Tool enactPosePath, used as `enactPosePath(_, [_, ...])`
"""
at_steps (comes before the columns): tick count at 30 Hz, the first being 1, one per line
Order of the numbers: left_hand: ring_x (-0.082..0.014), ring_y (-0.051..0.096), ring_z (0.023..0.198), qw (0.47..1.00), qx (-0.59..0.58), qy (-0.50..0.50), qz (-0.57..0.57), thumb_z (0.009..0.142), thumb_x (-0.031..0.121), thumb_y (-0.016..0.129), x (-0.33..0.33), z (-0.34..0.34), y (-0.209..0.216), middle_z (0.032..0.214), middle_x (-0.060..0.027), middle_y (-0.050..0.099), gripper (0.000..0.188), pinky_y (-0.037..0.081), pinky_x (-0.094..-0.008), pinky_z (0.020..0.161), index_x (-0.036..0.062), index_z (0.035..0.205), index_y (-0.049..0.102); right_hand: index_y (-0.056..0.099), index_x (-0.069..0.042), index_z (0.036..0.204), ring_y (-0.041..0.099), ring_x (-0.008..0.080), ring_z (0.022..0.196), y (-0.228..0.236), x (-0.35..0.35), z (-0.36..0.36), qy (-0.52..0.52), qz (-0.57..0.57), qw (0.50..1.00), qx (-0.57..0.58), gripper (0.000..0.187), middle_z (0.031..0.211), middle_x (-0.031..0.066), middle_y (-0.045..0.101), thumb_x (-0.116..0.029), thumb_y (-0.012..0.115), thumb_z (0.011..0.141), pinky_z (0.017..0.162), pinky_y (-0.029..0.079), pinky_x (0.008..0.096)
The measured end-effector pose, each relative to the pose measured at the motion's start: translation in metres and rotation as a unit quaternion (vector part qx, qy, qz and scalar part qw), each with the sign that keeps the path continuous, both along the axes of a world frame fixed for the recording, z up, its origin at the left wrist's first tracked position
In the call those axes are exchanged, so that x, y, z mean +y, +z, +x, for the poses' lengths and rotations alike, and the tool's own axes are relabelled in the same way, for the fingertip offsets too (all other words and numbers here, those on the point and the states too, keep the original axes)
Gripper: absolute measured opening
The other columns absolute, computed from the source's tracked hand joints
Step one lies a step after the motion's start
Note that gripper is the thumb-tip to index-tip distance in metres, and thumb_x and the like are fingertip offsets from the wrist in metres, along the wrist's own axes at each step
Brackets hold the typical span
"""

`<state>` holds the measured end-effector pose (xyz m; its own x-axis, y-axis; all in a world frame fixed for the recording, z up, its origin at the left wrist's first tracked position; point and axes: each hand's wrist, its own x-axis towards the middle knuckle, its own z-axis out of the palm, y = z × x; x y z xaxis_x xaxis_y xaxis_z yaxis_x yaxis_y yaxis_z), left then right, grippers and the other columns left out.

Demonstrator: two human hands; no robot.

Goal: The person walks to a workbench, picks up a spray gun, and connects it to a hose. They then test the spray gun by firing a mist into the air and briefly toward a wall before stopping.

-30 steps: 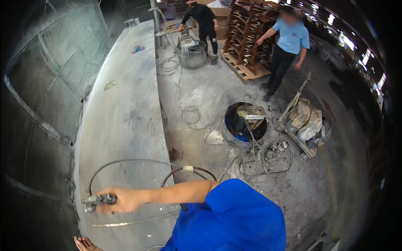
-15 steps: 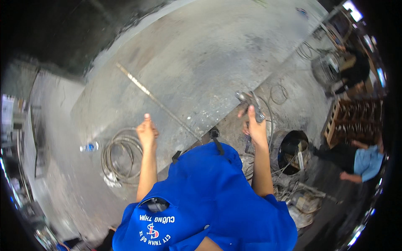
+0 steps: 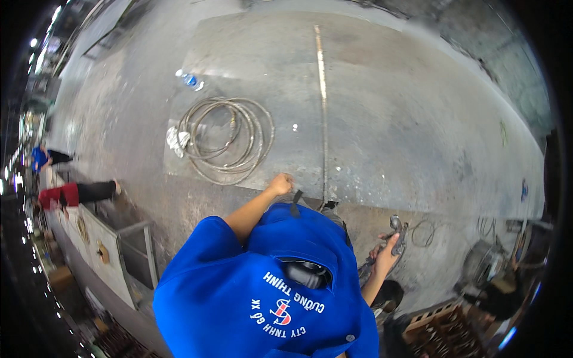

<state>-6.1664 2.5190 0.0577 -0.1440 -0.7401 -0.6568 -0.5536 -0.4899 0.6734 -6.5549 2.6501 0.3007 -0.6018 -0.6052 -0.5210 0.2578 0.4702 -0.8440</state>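
My right hand is closed around a grey metal spray gun, held out to my right with its head pointing away from me. The air line from it is mostly hidden behind my hand. My left hand is near my waist, its fingers curled in and nothing seen in them. Beyond it lies a coiled hose on the floor, a crumpled white rag or plastic at its left side. A long thin pole stretches across the floor ahead, its near end close to my feet.
A clear bottle with a blue label lies beyond the coil. At right are a dark bucket, a wooden crate of brown parts and a round metal drum. A long table runs at left, with people beside it.
My view has swung left, so the coil and pole sit farther right in it. My left hand has drawn in toward my waist. The spray gun stays in my right hand.
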Motion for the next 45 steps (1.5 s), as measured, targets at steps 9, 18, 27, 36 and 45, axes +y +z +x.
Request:
enactPosePath(9, [-0.0272, 0.074, 0.092, 0.996, 0.061, 0.053, -0.05, 0.097, 0.016, 0.061, 0.037, 0.093, 0.011, 0.104, -0.0162, 0.078, 0.028, 0.056, -0.0379, 0.084, 0.0015, 0.118, 0.074, 0.058, -0.004, 0.109, 0.041, 0.0095, 0.042, 0.026, -0.064, 0.08, 0.025, -0.011, 0.997, 0.07, 0.046, 0.084, 0.0059, 0.062, -0.05, 0.055, 0.108, 0.039, 0.032, 0.0276])
enactPosePath(18, [-0.0253, 0.074, 0.082, 0.997, 0.005, 0.078, -0.012, 0.097, 0.021, 0.064, 0.079, 0.241, -0.026, 0.095, -0.0178, 0.078, 0.029, 0.057, -0.037, 0.078, 0.0013, 0.116, 0.076, 0.058, -0.003, 0.119, 0.041, 0.0074, 0.042, 0.045, -0.083, 0.196, 0.016, -0.022, 0.996, 0.088, 0.038, 0.085, 0.0082, 0.066, -0.04, 0.056, 0.11, 0.039, 0.033, 0.0263])
enactPosePath(27, [-0.012, 0.055, 0.05, 0.984, 0.143, 0.038, 0.102, 0.1, 0.022, 0.071, 0.035, 0.213, -0.018, 0.064, -0.0024, 0.065, 0.025, 0.042, -0.0304, 0.049, 0.0001, 0.089, 0.075, 0.049, -0.011, 0.151, 0.045, 0.0052, 0.045, 0.051, -0.02, 0.197, -0.044, 0.0, 0.993, 0.107, 0.047, 0.09, 0.0067, 0.067, -0.032, 0.057, 0.11, 0.039, 0.035, 0.0241])
enactPosePath(36, [-0.0094, 0.06, 0.06, 0.967, 0.163, -0.188, 0.056, 0.099, 0.015, 0.07, -0.014, 0.187, 0.015, 0.079, -0.0061, 0.071, 0.017, 0.045, -0.0266, 0.053, 0.002, 0.109, 0.074, 0.056, -0.005, 0.15, 0.06, 0.007, 0.081, 0.038, 0.03, 0.212, -0.092, -0.046, 0.989, 0.109, 0.051, 0.089, -0.0023, 0.067, -0.025, 0.068, 0.104, 0.075, 0.051, 0.0271])
enactPosePath(45, [-0.0066, 0.044, 0.042, 0.987, 0.105, -0.122, -0.027, 0.103, 0.02, 0.067, -0.087, 0.11, 0.061, 0.054, 0.003, 0.052, 0.019, 0.03, -0.0261, 0.04, 0.003, 0.097, 0.073, 0.053, -0.009, 0.153, 0.062, 0.008, 0.084, 0.039, 0.027, 0.203, -0.077, -0.121, 0.984, 0.103, 0.055, 0.093, 0.0001, 0.068, -0.028, 0.069, 0.104, 0.08, 0.053, 0.0275])
